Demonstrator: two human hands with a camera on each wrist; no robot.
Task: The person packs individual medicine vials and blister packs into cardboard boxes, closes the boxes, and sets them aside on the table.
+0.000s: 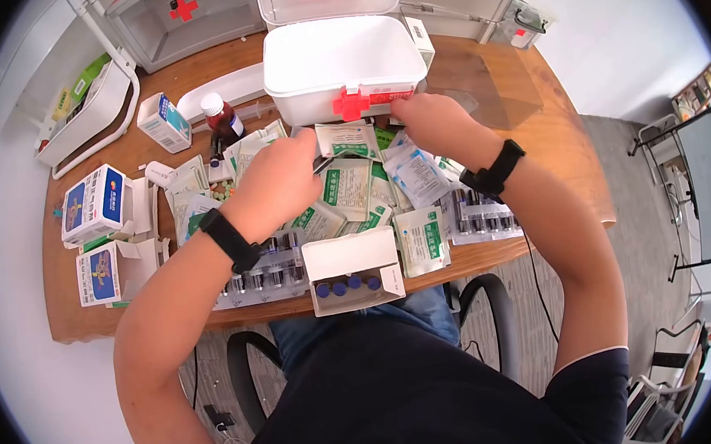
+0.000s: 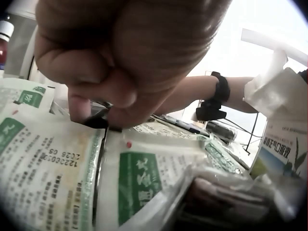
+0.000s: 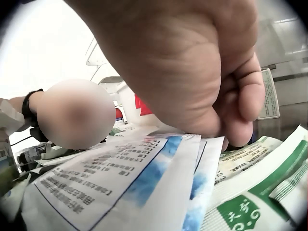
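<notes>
Both hands are working in a heap of sachets before the white plastic first-aid box [image 1: 343,64].

Left hand [image 1: 273,182] is clenching over green-printed paper sachets [image 1: 344,188], fingertips hiding any grasp; right hand [image 1: 431,124], curled, is covering blue-printed sachets [image 3: 120,183] lying flat, long axis toward the box.

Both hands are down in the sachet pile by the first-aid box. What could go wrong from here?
The open vial box sits at the table's front edge; a forearm sweep could tip it off. The left hand pinches something small and dark at the green sachets, which overlap loosely and could slide. The right hand works against the white first-aid box, so blue-printed sachets might get pushed under it.
</notes>
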